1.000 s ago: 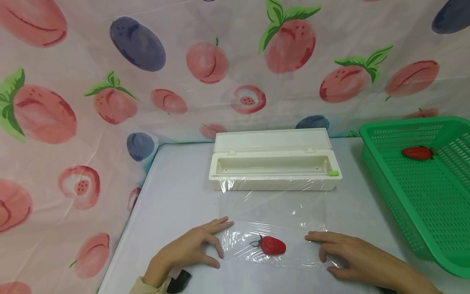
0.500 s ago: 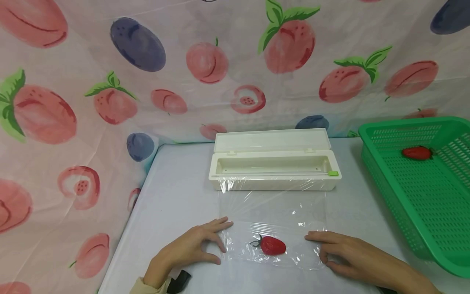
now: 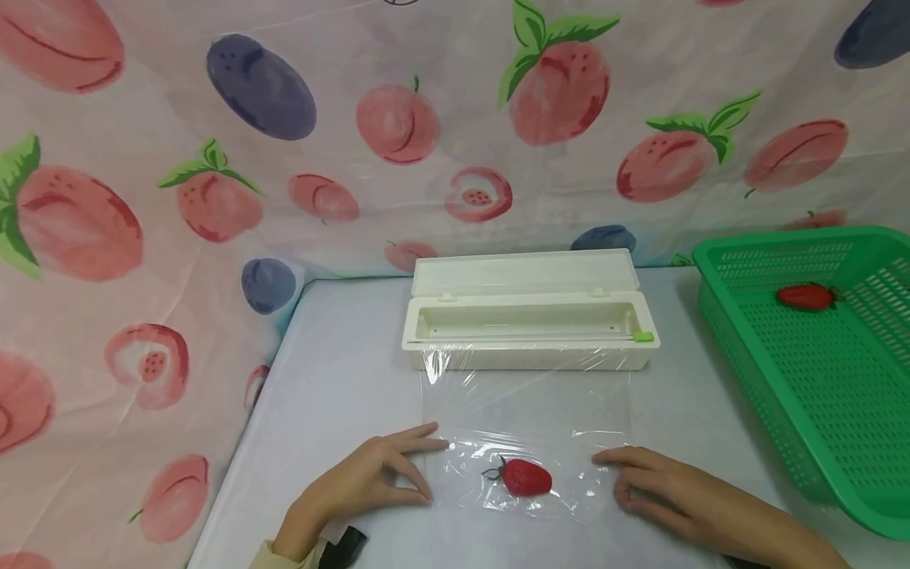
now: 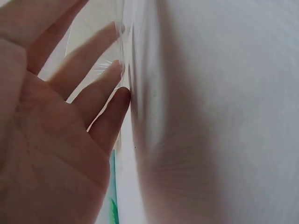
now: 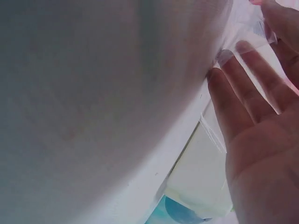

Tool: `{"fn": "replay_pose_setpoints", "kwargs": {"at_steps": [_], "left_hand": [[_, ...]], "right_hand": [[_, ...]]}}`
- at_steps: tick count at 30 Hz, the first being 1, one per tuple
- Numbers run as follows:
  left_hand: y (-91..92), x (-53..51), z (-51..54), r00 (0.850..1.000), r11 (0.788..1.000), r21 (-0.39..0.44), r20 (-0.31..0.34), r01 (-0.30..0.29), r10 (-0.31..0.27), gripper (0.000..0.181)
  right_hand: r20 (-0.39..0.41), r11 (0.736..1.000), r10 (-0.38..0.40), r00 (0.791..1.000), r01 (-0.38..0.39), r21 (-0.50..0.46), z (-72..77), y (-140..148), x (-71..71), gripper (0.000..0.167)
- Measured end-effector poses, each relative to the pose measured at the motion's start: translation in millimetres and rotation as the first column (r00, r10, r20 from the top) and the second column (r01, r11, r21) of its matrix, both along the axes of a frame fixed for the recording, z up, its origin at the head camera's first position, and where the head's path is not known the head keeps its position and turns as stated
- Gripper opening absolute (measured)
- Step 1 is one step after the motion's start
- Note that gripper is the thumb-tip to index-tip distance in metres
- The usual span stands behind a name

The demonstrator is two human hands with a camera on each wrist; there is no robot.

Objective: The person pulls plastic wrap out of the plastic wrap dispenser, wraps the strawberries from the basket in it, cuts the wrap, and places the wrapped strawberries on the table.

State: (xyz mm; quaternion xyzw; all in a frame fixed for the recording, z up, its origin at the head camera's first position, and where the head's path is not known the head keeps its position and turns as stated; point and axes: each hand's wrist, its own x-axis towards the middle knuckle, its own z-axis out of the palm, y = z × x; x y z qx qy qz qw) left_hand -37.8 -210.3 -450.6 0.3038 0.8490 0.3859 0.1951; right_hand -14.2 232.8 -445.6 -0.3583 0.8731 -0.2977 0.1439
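A red strawberry [image 3: 526, 478] with a green stem lies at the near end of a sheet of clear cling film [image 3: 526, 403]. The film runs from the front of a white cling film dispenser [image 3: 529, 360]. At the sheet's left edge, my left hand [image 3: 366, 478] pinches the film between thumb and index finger, other fingers stretched over its side. Opposite, my right hand [image 3: 671, 494] holds the near right corner with thumb and forefinger, one extended fingertip touching the film. In the right wrist view, a bit of film [image 5: 254, 30] reaches up to the fingers.
The dispenser's lid [image 3: 526, 273] stands open at the back, and a green slide cutter [image 3: 643, 337] sits at its rail's right end. To the right is a green basket [image 3: 753, 411] holding another strawberry [image 3: 806, 297]. A fruit-print cloth [image 3: 441, 118] hangs behind the white table [image 3: 341, 356].
The thumb and index finger of my left hand have come together at the film's edge. My right thumb has closed toward its forefinger. The strawberry and dispenser stay in place.
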Motion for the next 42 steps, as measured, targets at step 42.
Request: {"fn": "replay_pose_setpoints", "kwargs": {"at_steps": [42], "left_hand": [[15.9,-9.5,8.5,0.982,0.981,-0.018,0.002,-0.191,0.191,0.012]], "right_hand": [[-0.05,0.974,-0.183,0.982,0.174,-0.143,6.4,-4.6,-21.5,0.011]]}}
